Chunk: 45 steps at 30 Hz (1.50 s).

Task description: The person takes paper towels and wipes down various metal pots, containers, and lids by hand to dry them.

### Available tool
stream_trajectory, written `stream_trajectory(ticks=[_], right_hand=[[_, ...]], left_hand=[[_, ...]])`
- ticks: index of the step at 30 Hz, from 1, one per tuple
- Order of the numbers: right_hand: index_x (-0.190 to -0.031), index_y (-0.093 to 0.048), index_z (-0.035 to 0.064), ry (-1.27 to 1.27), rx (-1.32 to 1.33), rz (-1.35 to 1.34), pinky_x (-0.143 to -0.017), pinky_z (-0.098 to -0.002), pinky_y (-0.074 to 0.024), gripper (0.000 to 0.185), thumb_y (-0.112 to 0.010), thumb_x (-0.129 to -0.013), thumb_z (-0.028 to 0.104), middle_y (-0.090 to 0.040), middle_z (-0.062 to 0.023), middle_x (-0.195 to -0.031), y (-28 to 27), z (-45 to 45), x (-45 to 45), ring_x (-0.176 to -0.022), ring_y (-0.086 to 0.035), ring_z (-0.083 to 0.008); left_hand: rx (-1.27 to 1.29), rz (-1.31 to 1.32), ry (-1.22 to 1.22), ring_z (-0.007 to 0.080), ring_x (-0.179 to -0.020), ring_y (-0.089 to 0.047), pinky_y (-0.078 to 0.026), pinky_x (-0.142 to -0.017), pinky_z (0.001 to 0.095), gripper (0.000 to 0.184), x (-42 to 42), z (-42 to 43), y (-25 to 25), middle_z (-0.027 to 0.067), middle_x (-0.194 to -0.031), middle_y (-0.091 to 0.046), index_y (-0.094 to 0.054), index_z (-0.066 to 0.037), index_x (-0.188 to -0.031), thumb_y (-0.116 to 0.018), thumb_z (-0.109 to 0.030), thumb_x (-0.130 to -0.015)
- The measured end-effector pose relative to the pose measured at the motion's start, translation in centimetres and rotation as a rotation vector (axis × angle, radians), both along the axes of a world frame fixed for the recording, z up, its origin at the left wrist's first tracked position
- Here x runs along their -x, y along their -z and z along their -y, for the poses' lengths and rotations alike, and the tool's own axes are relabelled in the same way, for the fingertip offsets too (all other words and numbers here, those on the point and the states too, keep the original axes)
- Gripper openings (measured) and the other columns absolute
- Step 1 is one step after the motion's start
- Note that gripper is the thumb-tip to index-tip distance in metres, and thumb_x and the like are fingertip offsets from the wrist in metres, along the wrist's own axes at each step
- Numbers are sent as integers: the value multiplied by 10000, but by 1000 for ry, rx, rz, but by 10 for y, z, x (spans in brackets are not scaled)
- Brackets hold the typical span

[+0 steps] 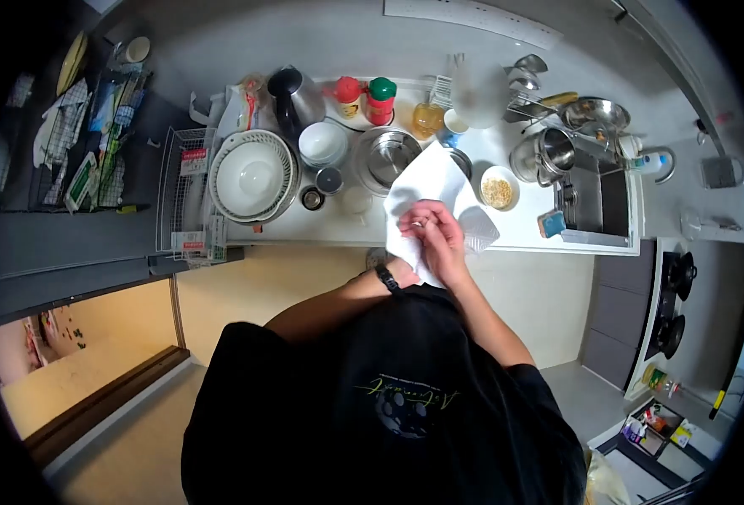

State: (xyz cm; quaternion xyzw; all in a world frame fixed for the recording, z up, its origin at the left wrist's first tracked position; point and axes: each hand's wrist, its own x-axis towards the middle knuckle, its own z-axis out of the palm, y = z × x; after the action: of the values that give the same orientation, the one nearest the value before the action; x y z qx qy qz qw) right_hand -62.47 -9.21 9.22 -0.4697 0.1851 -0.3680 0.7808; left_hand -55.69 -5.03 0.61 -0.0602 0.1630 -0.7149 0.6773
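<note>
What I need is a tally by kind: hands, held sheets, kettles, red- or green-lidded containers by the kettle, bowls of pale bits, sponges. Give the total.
Bare hands: 2 (left hand, right hand)
Thin white sheet: 1
Black-and-silver kettle: 1
Lidded containers: 2 (red-lidded container, green-lidded container)
Round white bowl of pale bits: 1
Blue block-shaped sponge: 1
Total: 8

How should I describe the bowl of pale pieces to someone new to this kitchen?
At the right end of the white counter is a steel sink. Between it and the white sheet stands a small white bowl. Unlike the stacked bowls further left, it holds pale yellow pieces.
</note>
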Motion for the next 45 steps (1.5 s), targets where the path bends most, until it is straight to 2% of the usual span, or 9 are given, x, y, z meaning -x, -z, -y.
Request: stream_trajectory(ticks=[2,6,17,19,27,31,36,43,45], right_hand=[[-1264,-533,-31,-41,166,-92,-878,-381,-554,325,-563,-1036,200,-662,-170,-1110,-23,11,-6,-964,-670,-234],[-1125,-624,-1,167,151,-255,-664,-276,-536,194,-570,-1048,168,-677,-77,-865,-11,69,-12,-702,-633,-132],[-1295,-642,-24,43,418,-1228,-628,-328,-600,521,-702,-895,304,-734,-141,-696,156,174,-42,-580,-732,-200],[-1290,-643,-24,51,441,-1223,-634,-334,-601,493,-686,-905,282,-731,-145,-693,162,176,-42,-580,-732,-205],[-1245,-655,-17,86,592,-1089,-619,-360,-583,380,-654,-920,180,-720,-160,-694,167,181,-41,-589,-728,-221],[-1254,-669,12,215,663,-1046,-663,-412,-565,407,-679,-879,170,-692,-191,-707,103,170,-35,-639,-703,-322],[-1315,-664,119,435,782,-822,-645,-382,-559,422,-673,-893,101,-696,-173,-758,19,145,-20,-627,-679,-296],[-1216,-709,105,568,1011,-615,-635,-369,-565,392,-705,-836,8,-710,-172,-835,-10,150,-15,-652,-684,-304],[-1060,-734,65,552,1229,-721,-626,-401,-565,289,-752,-773,37,-690,-158,-791,7,161,-14,-657,-680,-328]], left_hand=[[106,749,-13,164,-1064,-606,-494,-952,311,339,-41,1,8,44,-1092,-625,-592,-91,-1155,-389,-354,-1089],[-491,972,-42,191,-1169,-618,-470,-1049,355,613,-127,-38,-17,69,-1286,-638,-550,-42,-1376,-397,-551,-1069],[-568,1145,-328,171,-1144,-607,-484,-987,334,419,-180,-81,-45,84,-1267,-625,-496,-1,-1402,-478,-266,-1077],[-538,1320,-328,135,-1061,-632,-507,-914,292,373,-185,-73,-55,69,-1215,-657,-531,-3,-1373,-556,-46,-1004],[-509,2117,-747,231,-1098,-684,-492,-971,322,309,-216,-20,-66,132,-1170,-734,-698,5,-1044,-492,137,-854],[-514,2335,-790,262,-1103,-688,-499,-955,326,290,-218,16,-97,144,-1152,-731,-700,-8,-1090,-509,81,-891],[-442,2026,-928,163,-1182,-604,-451,-1020,287,354,-214,39,-133,113,-1305,-659,-600,15,-1360,-505,-56,-1027],[-97,1879,-679,154,-1102,-612,-451,-982,317,530,-181,68,-152,137,-1299,-680,-691,43,-1222,-324,-325,-1115],[114,2099,-495,222,-1258,-608,-418,-1092,351,359,-167,89,-156,165,-1327,-669,-695,22,-1190,-497,-250,-1066]])
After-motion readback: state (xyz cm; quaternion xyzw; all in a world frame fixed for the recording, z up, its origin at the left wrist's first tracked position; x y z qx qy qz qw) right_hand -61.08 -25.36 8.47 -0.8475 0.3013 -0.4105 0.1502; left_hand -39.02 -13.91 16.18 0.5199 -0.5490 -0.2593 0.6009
